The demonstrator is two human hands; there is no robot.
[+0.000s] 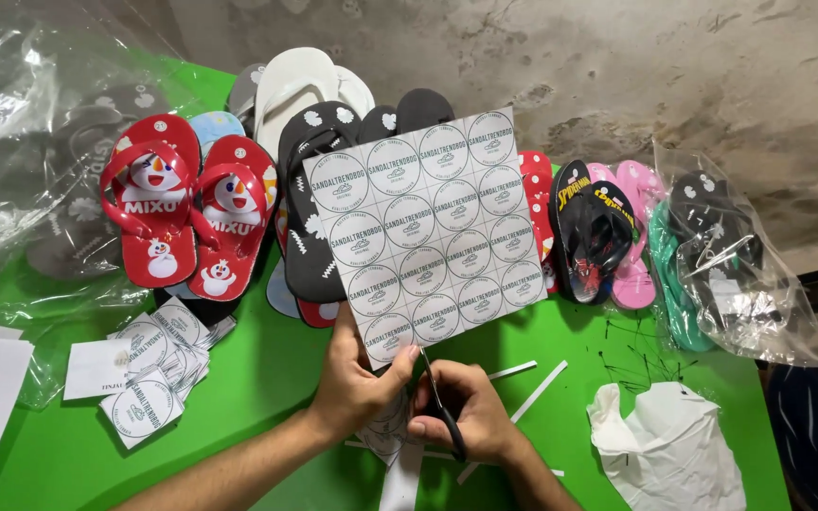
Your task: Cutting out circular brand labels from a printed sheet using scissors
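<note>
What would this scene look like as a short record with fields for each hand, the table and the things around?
left hand: the left hand holds the label sheet by its lower edge
right hand: the right hand works scissors into the sheet's bottom edge
table: green table
left of hands: pile of cut labels
behind sheet: red sandals, black sandals
right: white bag, paper strips

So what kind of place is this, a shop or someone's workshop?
Probably a small sandal packing or labelling workshop: rows of flip-flops on a green table, a sheet of round labels being cut with scissors, and clear plastic bags.
</note>
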